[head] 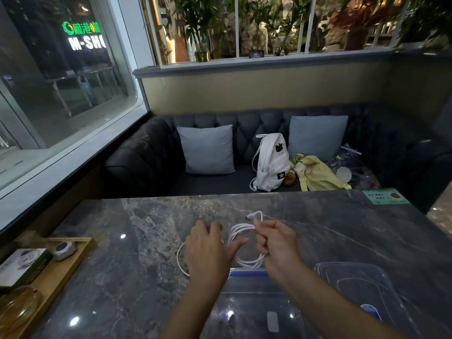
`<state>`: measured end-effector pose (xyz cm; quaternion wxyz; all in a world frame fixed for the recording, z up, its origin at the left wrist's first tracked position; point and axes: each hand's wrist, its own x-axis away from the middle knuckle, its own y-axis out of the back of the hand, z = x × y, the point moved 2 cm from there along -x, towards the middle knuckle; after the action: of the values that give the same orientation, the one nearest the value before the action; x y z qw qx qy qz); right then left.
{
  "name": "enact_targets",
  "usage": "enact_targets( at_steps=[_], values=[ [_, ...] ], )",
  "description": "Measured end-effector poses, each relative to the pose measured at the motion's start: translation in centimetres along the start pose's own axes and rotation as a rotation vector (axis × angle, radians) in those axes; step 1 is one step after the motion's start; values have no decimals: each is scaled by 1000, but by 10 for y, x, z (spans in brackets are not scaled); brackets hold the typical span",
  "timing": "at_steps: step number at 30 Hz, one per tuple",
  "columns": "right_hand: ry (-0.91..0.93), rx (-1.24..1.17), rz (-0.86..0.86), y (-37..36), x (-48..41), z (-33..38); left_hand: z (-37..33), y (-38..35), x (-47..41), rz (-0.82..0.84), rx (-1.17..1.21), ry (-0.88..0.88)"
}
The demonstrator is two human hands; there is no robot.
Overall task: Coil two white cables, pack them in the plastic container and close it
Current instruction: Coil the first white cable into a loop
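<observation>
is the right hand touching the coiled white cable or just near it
Touching. The head view shows the right hand with fingers curled round the coiled white cable, pinching its loops together.

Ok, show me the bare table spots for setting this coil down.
Free: the far strip of the table beyond the coil, up to the green card; the stretch between the wooden tray and the loose cable. Crowded: the near edge, where the container and lid lie side by side.

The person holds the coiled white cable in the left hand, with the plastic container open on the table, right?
No: in the head view the right hand holds the coiled white cable; the left hand is open. The plastic container does lie open.
</observation>
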<state>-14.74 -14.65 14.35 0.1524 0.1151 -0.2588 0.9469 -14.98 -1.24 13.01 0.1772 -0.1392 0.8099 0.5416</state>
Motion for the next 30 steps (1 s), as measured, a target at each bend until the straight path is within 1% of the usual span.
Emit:
enact_targets(
  at_steps=[4,6,9,12,15,17,19,21,23,25,27,29,30],
  values=[
    [360,372,-8,-3,2,5,-16,-4,1,218,-183,63],
    [451,449,38,-5,5,5,-19,-11,0,329,-107,132],
    [498,482,102,-8,7,0,-21,-16,-5,374,132,252],
    [520,497,130,-8,7,-4,-18,-20,-8,411,318,297],
    [492,473,116,-6,4,-5,-16,-23,-7,362,479,348],
    [440,433,78,-1,0,-4,-15,-23,-6,357,769,456],
    [395,403,44,5,-6,-3,-13,-21,-6,401,1058,552],
    [362,374,-5,11,-10,-2,-11,-19,-7,455,1211,587],
    [322,357,-39,15,-15,0,-8,-17,-7,503,1313,563],
    [275,373,-35,17,-17,1,-6,-17,-6,548,1333,504],
    [276,472,-30,18,-17,2,-5,-18,-5,582,1324,463],
    [297,556,-16,18,-15,4,-4,-20,-4,577,1363,464],
    [286,538,4,18,-15,6,-4,-21,-4,567,1414,487]
  ],
)
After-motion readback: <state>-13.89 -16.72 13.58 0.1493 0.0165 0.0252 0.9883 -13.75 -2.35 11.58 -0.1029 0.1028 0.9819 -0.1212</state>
